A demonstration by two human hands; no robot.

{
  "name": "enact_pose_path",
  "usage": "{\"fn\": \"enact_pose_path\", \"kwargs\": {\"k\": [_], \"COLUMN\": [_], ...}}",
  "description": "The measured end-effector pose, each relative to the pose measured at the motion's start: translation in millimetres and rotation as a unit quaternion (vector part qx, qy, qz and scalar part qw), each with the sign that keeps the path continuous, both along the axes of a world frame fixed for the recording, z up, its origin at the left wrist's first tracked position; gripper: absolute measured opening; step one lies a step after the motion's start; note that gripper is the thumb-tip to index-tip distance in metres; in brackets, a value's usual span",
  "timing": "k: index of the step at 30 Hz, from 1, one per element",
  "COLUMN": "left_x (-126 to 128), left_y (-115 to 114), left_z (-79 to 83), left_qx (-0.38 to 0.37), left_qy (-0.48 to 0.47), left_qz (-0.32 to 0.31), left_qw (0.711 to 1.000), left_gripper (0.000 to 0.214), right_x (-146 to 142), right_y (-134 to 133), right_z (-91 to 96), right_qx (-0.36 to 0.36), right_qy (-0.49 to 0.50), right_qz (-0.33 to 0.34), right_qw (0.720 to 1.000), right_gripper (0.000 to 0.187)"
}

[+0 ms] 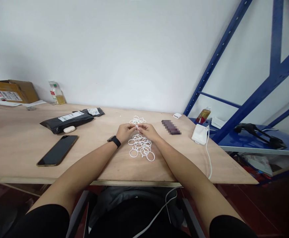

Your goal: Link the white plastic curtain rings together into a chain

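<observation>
My left hand (125, 131), with a black watch on its wrist, and my right hand (146, 131) meet over the wooden table. Both are closed, fingertips pinching a small white plastic ring (137, 127) that the fingers mostly cover. Nearer to me lies a loose pile of white plastic rings (150, 156) with small knobs, like curtain rings. Just beyond my fingertips is another cluster of white rings (136, 119).
Left on the table (109, 168) are a phone (57, 151), a white earbud case (69, 129) and black parcels (67, 121). At right lie a pixelated dark object (171, 127), a white charger (177, 115) and a white box with a cable (199, 134). Blue shelving (233, 120) stands beside the table.
</observation>
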State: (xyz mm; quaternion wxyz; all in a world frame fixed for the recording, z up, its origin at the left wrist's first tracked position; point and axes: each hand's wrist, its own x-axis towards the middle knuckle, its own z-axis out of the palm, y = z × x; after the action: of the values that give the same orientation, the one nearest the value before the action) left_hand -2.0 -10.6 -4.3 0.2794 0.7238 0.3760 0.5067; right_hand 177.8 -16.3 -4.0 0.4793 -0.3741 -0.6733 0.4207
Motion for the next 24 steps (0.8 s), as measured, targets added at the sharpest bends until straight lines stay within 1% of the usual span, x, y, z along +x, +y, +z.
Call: {"fn": "enact_pose_path", "kwargs": {"k": [3, 5, 10, 14, 18, 21, 24], "left_x": [0.9, 1.0, -0.8, -0.8, 1.1, 2.4, 3.0], "left_y": [-3.3, -4.4, -3.7, -1.9, -0.6, -0.8, -1.4], "left_z": [2.1, 3.1, 3.6, 2.2, 1.5, 2.1, 2.5], "left_qx": [0.013, 0.033, 0.098, 0.109, 0.106, 0.105, 0.110], "left_qy": [0.005, 0.025, 0.101, 0.122, 0.106, 0.119, 0.136], "left_qz": [0.007, 0.013, 0.015, 0.008, -0.007, 0.004, 0.020], "left_qw": [1.000, 0.999, 0.990, 0.987, 0.989, 0.987, 0.984], "left_gripper": [0.023, 0.021, 0.018, 0.018, 0.021, 0.021, 0.019], "right_x": [0.1, 0.7, 1.4, 1.5, -0.5, -3.5, -3.3], "right_y": [-3.5, -4.6, -5.1, -5.1, -7.7, -9.8, -9.2], "right_z": [3.3, 5.2, 6.5, 6.8, 8.1, 8.7, 10.3], "right_qx": [0.039, 0.052, 0.049, 0.040, 0.055, 0.071, 0.072], "right_qy": [-0.035, -0.046, -0.044, -0.050, -0.049, -0.055, -0.057], "right_qz": [-0.040, -0.053, -0.024, -0.021, -0.047, -0.053, -0.057], "right_qw": [0.998, 0.996, 0.997, 0.998, 0.996, 0.995, 0.994], "right_gripper": [0.028, 0.027, 0.023, 0.021, 0.019, 0.019, 0.018]}}
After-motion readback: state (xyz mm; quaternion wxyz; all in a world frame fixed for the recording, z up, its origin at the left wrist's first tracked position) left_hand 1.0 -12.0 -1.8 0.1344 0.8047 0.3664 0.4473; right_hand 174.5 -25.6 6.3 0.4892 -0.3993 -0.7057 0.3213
